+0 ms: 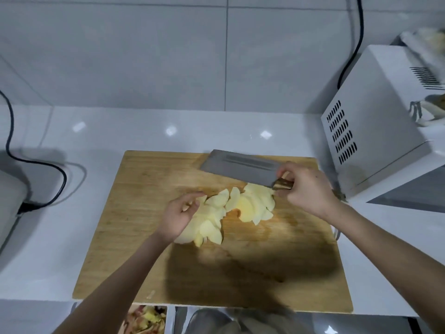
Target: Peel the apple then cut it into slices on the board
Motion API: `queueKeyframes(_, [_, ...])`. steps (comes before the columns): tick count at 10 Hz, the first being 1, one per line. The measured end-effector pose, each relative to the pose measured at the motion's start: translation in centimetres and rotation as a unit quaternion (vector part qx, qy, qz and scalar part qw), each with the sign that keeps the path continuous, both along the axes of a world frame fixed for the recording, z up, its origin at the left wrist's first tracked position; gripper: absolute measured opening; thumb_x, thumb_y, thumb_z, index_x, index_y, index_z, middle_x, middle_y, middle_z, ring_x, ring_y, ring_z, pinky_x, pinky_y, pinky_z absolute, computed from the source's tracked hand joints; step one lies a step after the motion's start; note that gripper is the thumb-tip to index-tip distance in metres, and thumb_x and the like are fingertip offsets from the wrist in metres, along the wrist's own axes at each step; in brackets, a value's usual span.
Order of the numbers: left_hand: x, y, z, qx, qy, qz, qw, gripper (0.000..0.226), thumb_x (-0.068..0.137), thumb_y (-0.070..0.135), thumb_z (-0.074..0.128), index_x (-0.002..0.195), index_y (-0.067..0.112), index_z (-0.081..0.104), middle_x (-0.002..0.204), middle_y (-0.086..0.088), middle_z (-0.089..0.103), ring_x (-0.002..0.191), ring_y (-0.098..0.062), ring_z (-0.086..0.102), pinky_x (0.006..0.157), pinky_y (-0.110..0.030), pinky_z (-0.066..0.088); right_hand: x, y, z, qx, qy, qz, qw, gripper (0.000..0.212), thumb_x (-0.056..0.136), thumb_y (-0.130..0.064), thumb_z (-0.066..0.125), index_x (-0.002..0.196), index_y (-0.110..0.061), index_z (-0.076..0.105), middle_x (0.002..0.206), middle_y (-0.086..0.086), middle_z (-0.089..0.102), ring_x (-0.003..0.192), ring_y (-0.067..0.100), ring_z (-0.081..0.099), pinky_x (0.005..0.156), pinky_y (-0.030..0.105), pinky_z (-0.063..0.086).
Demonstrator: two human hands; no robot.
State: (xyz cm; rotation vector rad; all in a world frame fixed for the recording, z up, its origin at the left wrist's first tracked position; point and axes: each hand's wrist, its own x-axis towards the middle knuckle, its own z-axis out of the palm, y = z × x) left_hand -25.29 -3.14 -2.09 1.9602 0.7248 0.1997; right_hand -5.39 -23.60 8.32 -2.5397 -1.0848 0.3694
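Holding the cleaver (238, 168) by its wooden handle, the right grip (305, 189) is closed around it. The wide blade is tilted above the far side of the board (134, 237), clear of the fruit, likely to keep the edge away from the other hand. The left grip (179, 213) rests with loosely curved fingers on the nearer heap of apple slices (255, 206), clasping nothing, probably to gather them. The apple, peeled and thinly sliced, lies in two heaps mid-board on the white counter (72, 141); cutting looks nearly finished.
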Motion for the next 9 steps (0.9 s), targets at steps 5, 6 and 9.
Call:
queueKeyframes(5, [-2.3, 2.7, 2.8, 0.096, 0.003, 0.202, 0.975, 0.013, 0.093, 0.019, 0.055, 0.099, 0.020, 0.066, 0.095, 0.014, 0.062, 0.086, 0.007, 0.055, 0.066, -0.002, 0.039, 2.1, 15.8, -10.5, 0.046, 0.067, 0.205, 0.975, 0.032, 0.075, -0.009, 0.073, 0.104, -0.017, 0.065, 0.106, 0.002, 0.067, 0.097, 0.021, 0.061, 0.084, 0.029, 0.047])
queueKeyframes(6, [-2.3, 3.1, 3.3, 0.109, 0.005, 0.231, 0.967, 0.015, 0.093, 0.021, 0.055, 0.102, 0.020, 0.067, 0.099, 0.012, 0.064, 0.086, 0.007, 0.054, 0.066, -0.003, 0.040, 2.5, 16.6, -11.5, 0.027, 0.074, 0.215, 0.973, 0.033, 0.079, -0.008, 0.069, 0.108, -0.020, 0.062, 0.110, 0.002, 0.064, 0.100, 0.018, 0.058, 0.087, 0.027, 0.046])
queueKeyframes(9, [-2.0, 3.7, 5.3, 0.077, -0.046, 0.290, 0.953, 0.011, 0.091, 0.023, 0.058, 0.096, 0.022, 0.067, 0.099, 0.008, 0.068, 0.093, -0.010, 0.062, 0.078, -0.022, 0.047, 2.1, 17.4, -11.7, 0.009, 0.017, 0.240, 0.970, 0.030, 0.085, -0.006, 0.057, 0.114, -0.015, 0.061, 0.110, 0.007, 0.062, 0.100, 0.023, 0.057, 0.085, 0.027, 0.044])
